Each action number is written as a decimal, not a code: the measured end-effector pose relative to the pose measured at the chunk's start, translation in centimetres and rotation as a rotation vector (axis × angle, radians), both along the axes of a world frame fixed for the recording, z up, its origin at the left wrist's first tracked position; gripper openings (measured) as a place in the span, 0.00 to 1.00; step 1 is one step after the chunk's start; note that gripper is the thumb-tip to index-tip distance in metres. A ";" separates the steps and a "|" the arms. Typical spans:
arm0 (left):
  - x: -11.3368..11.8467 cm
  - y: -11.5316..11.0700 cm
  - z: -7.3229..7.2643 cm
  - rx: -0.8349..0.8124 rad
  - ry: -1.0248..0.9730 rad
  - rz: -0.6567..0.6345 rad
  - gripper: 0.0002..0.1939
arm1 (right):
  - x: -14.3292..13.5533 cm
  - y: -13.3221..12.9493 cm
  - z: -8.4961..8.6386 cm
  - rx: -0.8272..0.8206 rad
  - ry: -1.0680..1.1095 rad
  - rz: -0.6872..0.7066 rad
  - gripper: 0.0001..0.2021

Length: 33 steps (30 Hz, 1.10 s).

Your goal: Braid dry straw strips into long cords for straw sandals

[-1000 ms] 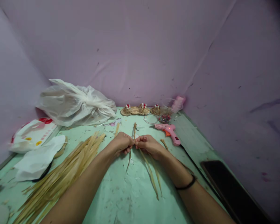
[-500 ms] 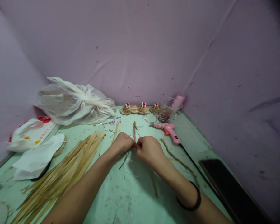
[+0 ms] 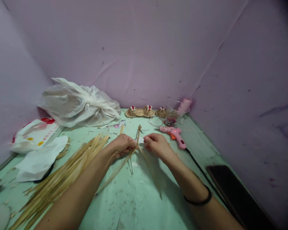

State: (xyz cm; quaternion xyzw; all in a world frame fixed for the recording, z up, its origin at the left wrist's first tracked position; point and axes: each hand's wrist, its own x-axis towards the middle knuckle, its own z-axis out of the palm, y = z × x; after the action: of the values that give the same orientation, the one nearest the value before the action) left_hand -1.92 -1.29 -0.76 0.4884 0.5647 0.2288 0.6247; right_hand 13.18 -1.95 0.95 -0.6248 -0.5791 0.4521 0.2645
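A thin braid of dried straw-like strips (image 3: 138, 134) points away from me on the pale green table (image 3: 124, 207). My left hand (image 3: 123, 146) is closed at its near end, pinching the braid with its fingertips. Loose strips (image 3: 153, 174) trail from there toward me, one to the left and one to the right. Just right of the braid, my right hand (image 3: 158, 143) has its thumb and fingers pressed together. What sits in that pinch is too small to make out. A small white piece shows behind the braid between both hands.
Left of my arm lies a bundle of dried strips (image 3: 69, 172). A pink glue gun (image 3: 174, 134) with a black cord rests at right, near a dark phone-like slab (image 3: 232, 191). Beaded woven slippers (image 3: 141, 112), beads (image 3: 170, 121) and a plastic bag (image 3: 84, 105) stand along the back.
My hands, together at the braid before, have moved apart, the right one going rightward. Loose strips now show spread below the braid. The view has shifted slightly.
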 end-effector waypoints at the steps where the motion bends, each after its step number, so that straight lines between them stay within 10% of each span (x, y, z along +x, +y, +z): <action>1: -0.1 0.0 -0.1 -0.010 0.009 -0.011 0.09 | -0.1 0.2 -0.3 -0.152 0.181 0.017 0.06; 4: -0.1 0.1 -0.3 -0.007 0.030 -0.030 0.05 | -0.6 0.2 -1.1 -0.401 0.476 0.097 0.05; 11: 0.4 -0.1 0.4 0.109 0.192 -0.126 0.04 | -0.6 0.4 -2.8 -0.213 0.372 0.096 0.05; 22: -7.5 -0.6 7.3 0.432 0.876 -0.069 0.09 | -0.2 0.5 -3.4 -0.259 0.386 0.118 0.05; 33: -3.0 1.7 -0.3 0.446 1.138 0.160 0.12 | -0.1 0.7 -3.9 -0.262 0.411 0.110 0.04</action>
State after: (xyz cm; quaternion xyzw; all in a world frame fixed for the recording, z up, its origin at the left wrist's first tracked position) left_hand -4.92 0.43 -1.01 0.6088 0.7830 0.0912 0.0893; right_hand 13.13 -1.20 -2.93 -0.5161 -0.4828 0.6546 0.2685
